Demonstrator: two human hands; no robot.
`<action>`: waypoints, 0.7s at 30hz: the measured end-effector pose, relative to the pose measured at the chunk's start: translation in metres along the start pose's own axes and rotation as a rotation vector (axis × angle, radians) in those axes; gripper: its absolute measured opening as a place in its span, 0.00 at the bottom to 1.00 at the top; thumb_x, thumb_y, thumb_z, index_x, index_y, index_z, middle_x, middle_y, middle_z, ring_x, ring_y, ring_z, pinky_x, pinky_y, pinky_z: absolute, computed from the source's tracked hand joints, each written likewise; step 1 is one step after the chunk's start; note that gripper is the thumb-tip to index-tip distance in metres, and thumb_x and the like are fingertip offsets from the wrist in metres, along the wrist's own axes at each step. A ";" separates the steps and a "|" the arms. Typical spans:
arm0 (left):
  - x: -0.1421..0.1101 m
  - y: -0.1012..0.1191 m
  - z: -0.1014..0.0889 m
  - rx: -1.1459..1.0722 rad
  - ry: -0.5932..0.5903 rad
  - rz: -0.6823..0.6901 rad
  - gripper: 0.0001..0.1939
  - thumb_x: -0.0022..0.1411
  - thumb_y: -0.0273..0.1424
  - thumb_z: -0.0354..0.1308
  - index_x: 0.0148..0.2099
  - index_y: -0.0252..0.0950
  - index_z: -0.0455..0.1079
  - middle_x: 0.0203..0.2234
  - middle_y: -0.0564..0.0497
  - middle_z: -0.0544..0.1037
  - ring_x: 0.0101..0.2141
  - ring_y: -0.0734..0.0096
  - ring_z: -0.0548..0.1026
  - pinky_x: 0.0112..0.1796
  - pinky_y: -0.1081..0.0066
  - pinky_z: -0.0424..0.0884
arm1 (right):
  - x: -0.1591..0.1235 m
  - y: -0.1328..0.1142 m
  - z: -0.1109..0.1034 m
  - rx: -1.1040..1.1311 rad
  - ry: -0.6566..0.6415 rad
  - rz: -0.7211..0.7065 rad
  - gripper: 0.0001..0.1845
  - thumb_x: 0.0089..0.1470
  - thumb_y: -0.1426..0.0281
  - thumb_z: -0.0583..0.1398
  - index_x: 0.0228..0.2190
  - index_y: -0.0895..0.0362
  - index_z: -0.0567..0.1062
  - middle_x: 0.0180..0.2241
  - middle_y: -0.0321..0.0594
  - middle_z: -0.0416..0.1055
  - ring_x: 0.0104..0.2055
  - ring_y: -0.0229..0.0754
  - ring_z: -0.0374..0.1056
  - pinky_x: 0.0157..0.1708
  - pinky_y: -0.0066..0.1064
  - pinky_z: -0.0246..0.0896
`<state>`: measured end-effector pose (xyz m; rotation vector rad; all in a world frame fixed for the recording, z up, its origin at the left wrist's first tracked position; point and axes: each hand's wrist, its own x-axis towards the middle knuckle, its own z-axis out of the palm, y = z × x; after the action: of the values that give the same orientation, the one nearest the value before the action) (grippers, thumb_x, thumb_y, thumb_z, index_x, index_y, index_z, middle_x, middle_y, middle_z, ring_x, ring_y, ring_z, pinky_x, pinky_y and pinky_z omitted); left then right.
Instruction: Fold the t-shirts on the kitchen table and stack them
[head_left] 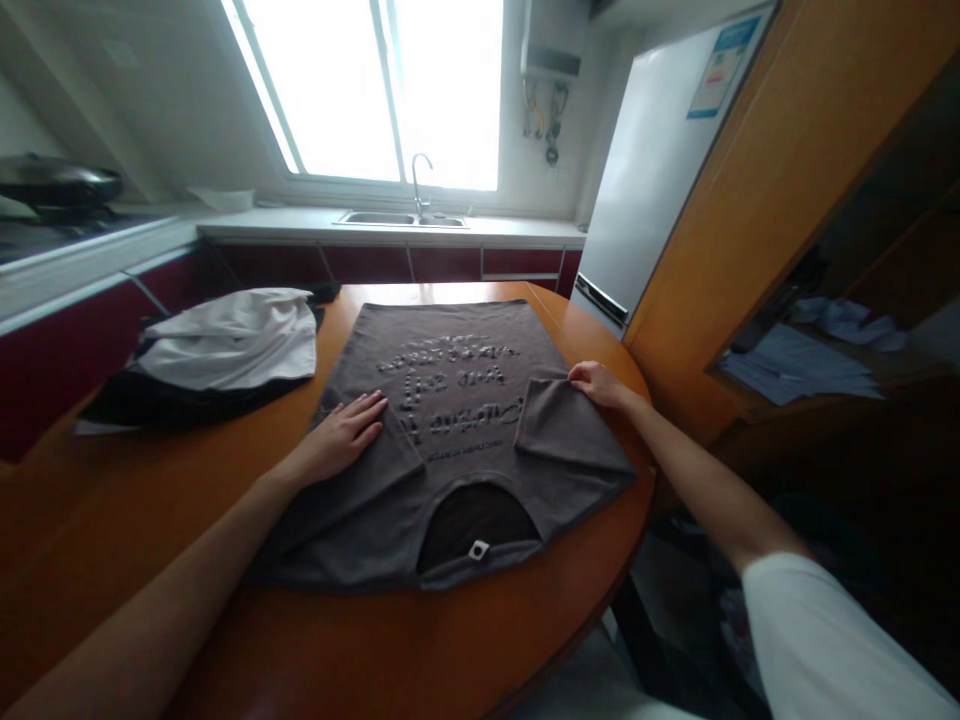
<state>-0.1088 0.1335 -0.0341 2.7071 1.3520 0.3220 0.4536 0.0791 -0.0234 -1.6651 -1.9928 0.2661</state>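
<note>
A dark grey T-shirt (480, 465) lies spread on the wooden table, its neckline towards me and its hem at the far side. Dark raised lettering covers its front, and a small white label shows inside the collar. Both sleeves are folded inward over the chest. My left hand (346, 430) rests flat on the left sleeve, fingers stretched out. At the other side, my right hand (596, 383) pinches the edge of the right sleeve (559, 415) between thumb and fingers.
A pile of white and black clothes (232, 345) sits on the table (97, 520) at the left. Beyond stand a counter with a sink (405, 219) and a pan (60, 185) on the stove. A fridge (652, 150) and a shelf with papers (799, 365) are at the right.
</note>
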 end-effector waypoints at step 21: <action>-0.003 0.008 -0.005 -0.042 -0.016 0.003 0.37 0.71 0.52 0.34 0.71 0.37 0.59 0.71 0.45 0.54 0.69 0.52 0.54 0.67 0.48 0.49 | -0.012 -0.041 0.010 -0.196 -0.033 0.112 0.34 0.69 0.55 0.45 0.69 0.58 0.56 0.71 0.50 0.44 0.74 0.55 0.39 0.69 0.62 0.33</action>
<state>-0.1057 0.1266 -0.0283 2.6716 1.3222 0.3252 0.4151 0.0600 -0.0156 -1.9089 -2.0076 0.1419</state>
